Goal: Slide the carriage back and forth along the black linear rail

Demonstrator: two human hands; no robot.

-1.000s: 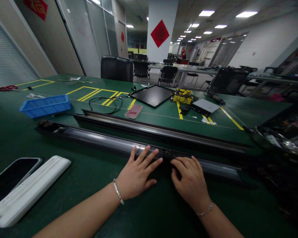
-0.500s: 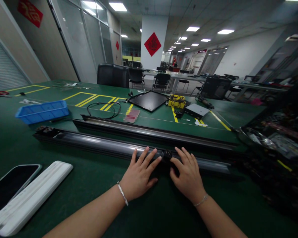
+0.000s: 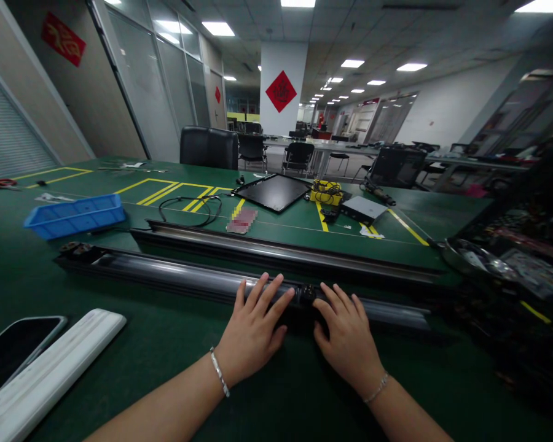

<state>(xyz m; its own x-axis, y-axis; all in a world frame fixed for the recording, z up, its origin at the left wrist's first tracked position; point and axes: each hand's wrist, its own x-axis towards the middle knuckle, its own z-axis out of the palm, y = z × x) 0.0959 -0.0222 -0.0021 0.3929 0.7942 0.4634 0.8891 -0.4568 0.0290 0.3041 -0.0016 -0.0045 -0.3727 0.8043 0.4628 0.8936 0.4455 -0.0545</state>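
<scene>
The left hand (image 3: 253, 331) and right hand (image 3: 348, 341) lie on a dark metal rail (image 3: 175, 276), fingers spread open and not gripping, either side of a black fitting (image 3: 308, 293). The rail lies flat on the green worktop (image 3: 120, 368), near a parallel second rail (image 3: 281, 255).

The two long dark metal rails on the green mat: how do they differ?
The near rail is under the left hand and right hand; the far rail is untouched. The near rail has a black fitting mid-length and an end block; the far rail shows neither. Both lie parallel on the green mat.
</scene>
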